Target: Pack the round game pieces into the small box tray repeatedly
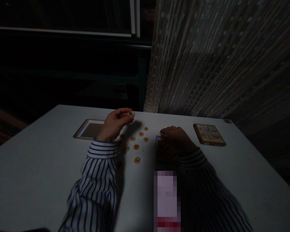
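Pinched between the thumb and fingers of my left hand (113, 125) is a round xiangqi piece (131, 113) with a dark character, held above the table. Several more round pieces, mostly with red characters, lie loose on the white tabletop, among them one piece (136, 160) nearest to me. My right hand (176, 138) is over a dark open box (161, 153) and touches its far edge. Rows of pieces seem to lie in that box, though shadow and the hand hide much of it. The right fingers are curled, and what they hold, if anything, is hidden.
A tray-like case (79, 132) with a pale rim lies left of my left hand. On the right rests a flat box with a printed cover (209, 133). Behind the white table (38, 154) hangs a string curtain (188, 64). The room is dim.
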Available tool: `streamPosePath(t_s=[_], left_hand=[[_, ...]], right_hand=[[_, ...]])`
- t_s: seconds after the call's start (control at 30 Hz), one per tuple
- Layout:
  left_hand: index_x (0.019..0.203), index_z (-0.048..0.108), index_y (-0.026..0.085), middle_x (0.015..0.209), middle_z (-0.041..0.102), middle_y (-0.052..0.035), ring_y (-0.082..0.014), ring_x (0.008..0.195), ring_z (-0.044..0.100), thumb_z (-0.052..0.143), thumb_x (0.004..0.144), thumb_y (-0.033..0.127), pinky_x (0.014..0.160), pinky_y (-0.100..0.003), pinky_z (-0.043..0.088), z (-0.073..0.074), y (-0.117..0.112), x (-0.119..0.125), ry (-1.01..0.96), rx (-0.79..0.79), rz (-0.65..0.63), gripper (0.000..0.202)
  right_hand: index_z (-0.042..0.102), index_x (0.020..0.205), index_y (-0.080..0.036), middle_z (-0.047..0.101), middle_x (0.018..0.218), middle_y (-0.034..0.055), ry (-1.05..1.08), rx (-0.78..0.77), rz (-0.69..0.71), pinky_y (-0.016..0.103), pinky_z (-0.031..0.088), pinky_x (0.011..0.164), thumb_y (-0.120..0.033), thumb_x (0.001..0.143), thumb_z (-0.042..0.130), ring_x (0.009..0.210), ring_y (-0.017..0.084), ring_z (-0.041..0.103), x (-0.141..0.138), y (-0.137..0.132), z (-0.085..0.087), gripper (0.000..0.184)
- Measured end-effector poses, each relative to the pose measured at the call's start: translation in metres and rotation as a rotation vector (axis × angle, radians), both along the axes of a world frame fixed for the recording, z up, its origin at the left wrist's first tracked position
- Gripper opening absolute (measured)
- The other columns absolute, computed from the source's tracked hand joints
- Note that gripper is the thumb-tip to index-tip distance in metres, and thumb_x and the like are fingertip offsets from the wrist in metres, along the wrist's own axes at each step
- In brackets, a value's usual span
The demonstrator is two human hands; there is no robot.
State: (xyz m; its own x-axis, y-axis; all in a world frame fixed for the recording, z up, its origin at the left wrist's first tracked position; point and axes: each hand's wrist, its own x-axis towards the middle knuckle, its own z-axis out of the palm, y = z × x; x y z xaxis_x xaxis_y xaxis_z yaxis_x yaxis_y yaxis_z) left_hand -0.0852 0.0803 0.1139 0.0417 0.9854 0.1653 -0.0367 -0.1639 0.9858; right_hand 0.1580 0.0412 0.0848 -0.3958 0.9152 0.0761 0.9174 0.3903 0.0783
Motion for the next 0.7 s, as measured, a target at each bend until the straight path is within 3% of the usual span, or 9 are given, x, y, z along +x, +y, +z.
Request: streamPosePath(t_s=[0.17, 0.33, 0.57, 0.7], left_hand=[[0.093, 0.059, 0.014, 0.082, 0.064, -0.0043, -0.0133, 0.072, 0.059, 0.068, 0.06, 0.032, 0.072, -0.029, 0.047, -0.006, -0.003, 0.027, 0.09, 0.027, -0.091, 0.039], [0.092, 0.057, 0.012, 0.078, 0.063, -0.0036, -0.0112, 0.067, 0.058, 0.065, 0.063, 0.026, 0.066, -0.025, 0.047, -0.019, -0.007, 0.058, 0.132, 0.0, -0.215, 0.034], [0.089, 0.057, 0.011, 0.067, 0.058, 0.0011, -0.0067, 0.054, 0.051, 0.062, 0.064, 0.021, 0.053, -0.019, 0.041, -0.034, -0.012, 0.082, 0.157, 0.002, -0.249, 0.027], [0.088, 0.056, 0.012, 0.067, 0.058, 0.0011, -0.0065, 0.054, 0.05, 0.063, 0.063, 0.018, 0.052, -0.018, 0.039, -0.039, -0.016, 0.092, 0.124, -0.008, -0.253, 0.027]], right_hand=[[0.054, 0.106, -0.02, 0.061, 0.1, 0.0091, 0.011, 0.019, -0.013, 0.031, 0.033, 0.075, -0.031, 0.084, 0.037, 0.092, 0.02, 0.052, 0.003, 0.001, 0.001, 0.029], [0.054, 0.107, -0.02, 0.061, 0.1, 0.0088, 0.007, 0.01, -0.049, 0.03, 0.034, 0.075, -0.031, 0.084, 0.038, 0.093, 0.02, 0.052, 0.008, 0.001, 0.006, 0.03], [0.055, 0.106, -0.019, 0.062, 0.101, 0.0068, 0.069, 0.042, -0.059, 0.03, 0.036, 0.075, -0.031, 0.083, 0.038, 0.092, 0.02, 0.054, 0.022, 0.0, 0.015, 0.031], [0.057, 0.105, -0.021, 0.063, 0.1, 0.0058, 0.096, 0.11, -0.088, 0.03, 0.038, 0.071, -0.03, 0.082, 0.04, 0.089, 0.02, 0.056, 0.029, -0.002, 0.018, 0.03]])
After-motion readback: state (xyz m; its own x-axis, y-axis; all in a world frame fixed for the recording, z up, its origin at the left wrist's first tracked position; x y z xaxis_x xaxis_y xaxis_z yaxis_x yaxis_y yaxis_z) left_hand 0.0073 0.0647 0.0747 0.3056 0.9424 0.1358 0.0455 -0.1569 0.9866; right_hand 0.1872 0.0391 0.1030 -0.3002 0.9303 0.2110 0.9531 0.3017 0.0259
